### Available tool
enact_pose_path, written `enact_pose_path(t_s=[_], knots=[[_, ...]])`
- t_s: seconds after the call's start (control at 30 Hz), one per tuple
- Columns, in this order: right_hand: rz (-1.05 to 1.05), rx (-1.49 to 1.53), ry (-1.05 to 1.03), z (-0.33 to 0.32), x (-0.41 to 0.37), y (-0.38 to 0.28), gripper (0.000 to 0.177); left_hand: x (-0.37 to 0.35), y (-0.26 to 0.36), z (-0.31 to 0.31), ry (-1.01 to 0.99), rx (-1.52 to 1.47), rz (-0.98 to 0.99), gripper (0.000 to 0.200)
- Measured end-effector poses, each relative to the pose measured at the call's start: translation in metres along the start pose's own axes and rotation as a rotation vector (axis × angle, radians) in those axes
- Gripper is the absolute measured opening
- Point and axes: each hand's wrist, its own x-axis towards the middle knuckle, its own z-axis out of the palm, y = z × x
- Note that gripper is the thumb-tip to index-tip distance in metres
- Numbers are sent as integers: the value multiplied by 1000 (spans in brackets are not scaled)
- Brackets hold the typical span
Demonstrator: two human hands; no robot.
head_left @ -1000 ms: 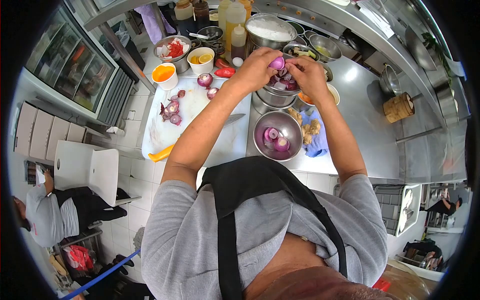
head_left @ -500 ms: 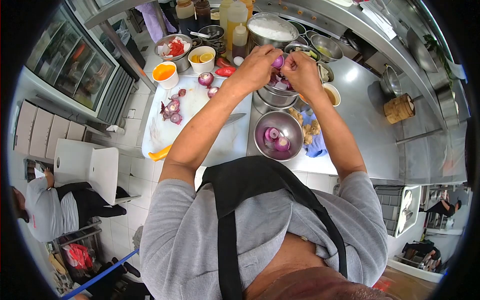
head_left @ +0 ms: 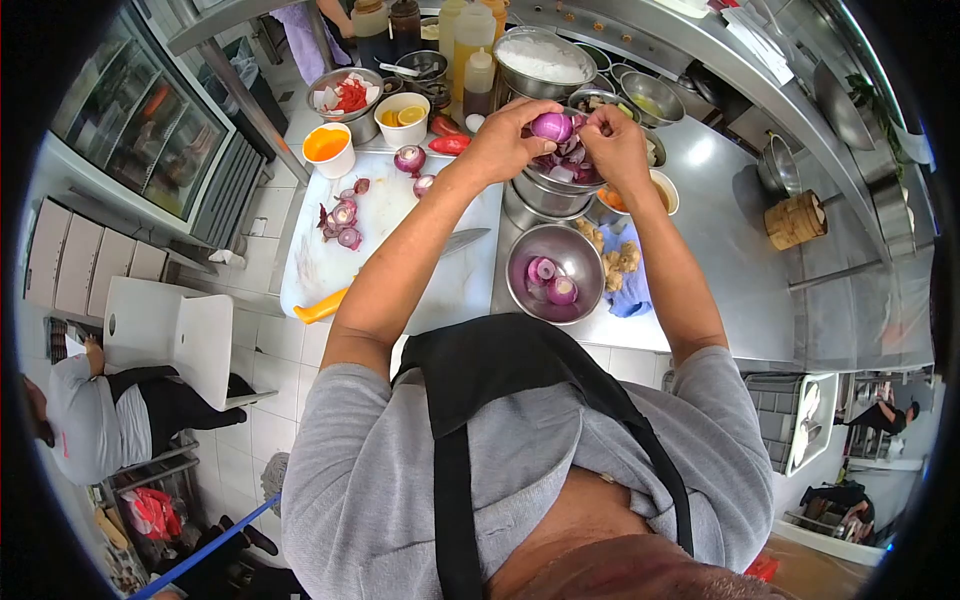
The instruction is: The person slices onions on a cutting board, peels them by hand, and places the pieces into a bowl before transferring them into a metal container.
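Observation:
My left hand (head_left: pixel 512 142) grips a red onion (head_left: pixel 552 127) by its side, above a metal bowl (head_left: pixel 548 195) heaped with purple onion skins and pieces (head_left: pixel 570 165). Close by on the right, my right hand (head_left: pixel 615 147) has its fingertips pinched together beside the onion; what they hold is too small to tell. Two peeled red onions (head_left: pixel 561 291) lie in a steel bowl (head_left: pixel 525 300) nearer my body. On the white cutting board (head_left: pixel 400 220) are several onion pieces (head_left: pixel 344 215), whole onions (head_left: pixel 410 158) and a yellow-handled knife (head_left: pixel 322 306), partly hidden under my left forearm.
Ginger (head_left: pixel 622 262) rests on a blue cloth (head_left: pixel 630 298) beside the steel bowl. Squeeze bottles (head_left: pixel 478 85), a bowl of white powder (head_left: pixel 545 58) and tubs of cut vegetables (head_left: pixel 330 146) line the back. A bamboo steamer (head_left: pixel 797 220) stands right. A person (head_left: pixel 110 410) sits at left.
My left hand has turned, so more of the red onion shows. My right hand has shifted slightly right and down, away from the onion. A person's arm now appears behind the bottles.

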Motion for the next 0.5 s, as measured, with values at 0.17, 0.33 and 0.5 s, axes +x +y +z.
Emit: enact_pose_path(t_s=[0.17, 0.33, 0.5], knots=[[24, -1, 15, -1, -1, 10, 14, 2, -4, 0, -2, -417, -103, 51], [65, -5, 14, -5, -4, 15, 16, 4, -3, -7, 41, -533, -210, 48], [-34, -257, -69, -9, -8, 6, 17, 4, -4, -10, -15, -832, -354, 40]])
